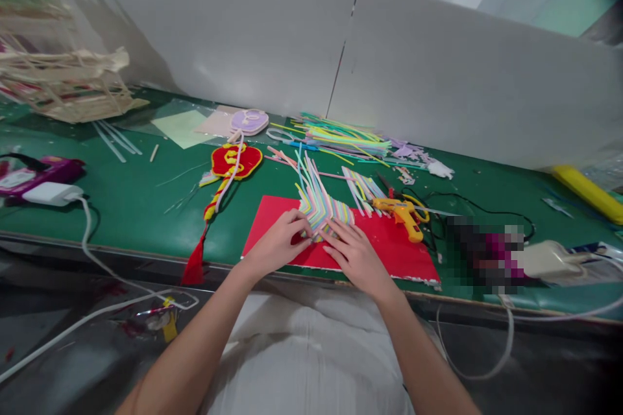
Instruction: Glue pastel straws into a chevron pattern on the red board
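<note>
A woven piece of pastel plastic straws lies on a red sheet at the near edge of the green table. My left hand rests at the weave's lower left corner with its fingers curled and pinching the straw ends. My right hand lies on the weave's lower right side, fingers stretched out and pressing on the straws.
A yellow glue gun with a black cord lies right of the weave. Loose straws are piled behind it. A red tasselled ornament and a purple one sit to the left. A white charger and white partition panels border the table.
</note>
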Tool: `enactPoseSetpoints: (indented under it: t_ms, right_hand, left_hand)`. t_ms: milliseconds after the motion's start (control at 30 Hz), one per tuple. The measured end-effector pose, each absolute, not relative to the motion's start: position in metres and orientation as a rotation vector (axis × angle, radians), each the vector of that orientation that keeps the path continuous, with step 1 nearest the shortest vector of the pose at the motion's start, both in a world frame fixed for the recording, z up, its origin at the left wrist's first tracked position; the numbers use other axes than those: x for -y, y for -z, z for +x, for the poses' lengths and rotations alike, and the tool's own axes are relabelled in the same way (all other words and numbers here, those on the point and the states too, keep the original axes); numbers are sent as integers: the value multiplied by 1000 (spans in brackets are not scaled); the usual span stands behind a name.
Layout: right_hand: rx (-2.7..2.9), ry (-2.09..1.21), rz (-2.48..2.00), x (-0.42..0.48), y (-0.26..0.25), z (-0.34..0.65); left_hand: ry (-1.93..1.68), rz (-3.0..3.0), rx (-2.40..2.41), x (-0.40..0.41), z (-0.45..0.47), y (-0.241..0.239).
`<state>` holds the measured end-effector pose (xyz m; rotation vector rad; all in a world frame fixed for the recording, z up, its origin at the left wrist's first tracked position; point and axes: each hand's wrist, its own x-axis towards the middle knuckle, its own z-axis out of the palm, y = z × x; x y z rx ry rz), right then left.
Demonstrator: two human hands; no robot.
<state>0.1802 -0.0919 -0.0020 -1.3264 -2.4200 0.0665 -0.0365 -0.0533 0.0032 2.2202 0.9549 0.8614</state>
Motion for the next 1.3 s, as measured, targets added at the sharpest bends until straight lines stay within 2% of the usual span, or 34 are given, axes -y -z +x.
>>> enactPoseSetpoints:
  t_ms: [1300]
  right_hand:
    - [2443, -134, -1291, 93, 0, 180]
  left_hand:
    - [-837, 2189, -956, 48, -37, 1]
